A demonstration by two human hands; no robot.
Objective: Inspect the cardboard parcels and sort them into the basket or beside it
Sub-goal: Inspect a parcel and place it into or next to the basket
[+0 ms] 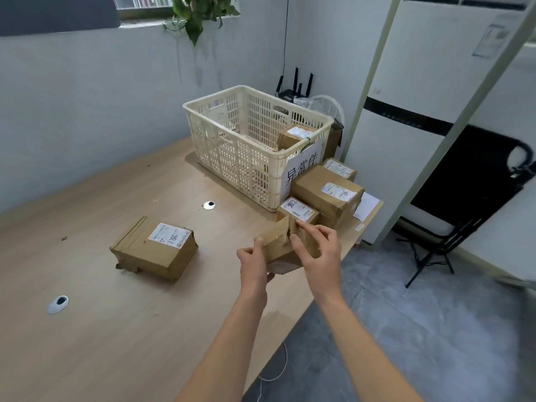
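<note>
Holding a small cardboard parcel (278,245) between both hands, you have it lifted just above the near right edge of the worktop (121,329). Your left hand (253,264) grips its near left end, fingers clenched around the cardboard with the thumb on top. Your right hand (317,250) clasps the right side, its fingers (307,227) stretched forward across the top and touching the far edge of the parcel.

Just beyond your hands, a short labelled box (298,211) sits on the worktop, close against the held parcel. To the right of it and a little farther stands a bigger box (327,192) with a white label on top, and behind that one a third labelled box (339,169) shows partly. All three are beside the basket, on its right and near side.

The cream plastic basket (232,152) stands at the far end of the worktop. A white paper sign (301,169) with handwritten characters hangs on its near right corner. Inside, against the right wall, one labelled box (295,136) rests.

Well apart to the left, a battered box (155,249) lies alone on the worktop, its label facing up and its near corner crushed. Two round cable holes (209,205) (58,304) are set into the worktop left of your arms.
</note>
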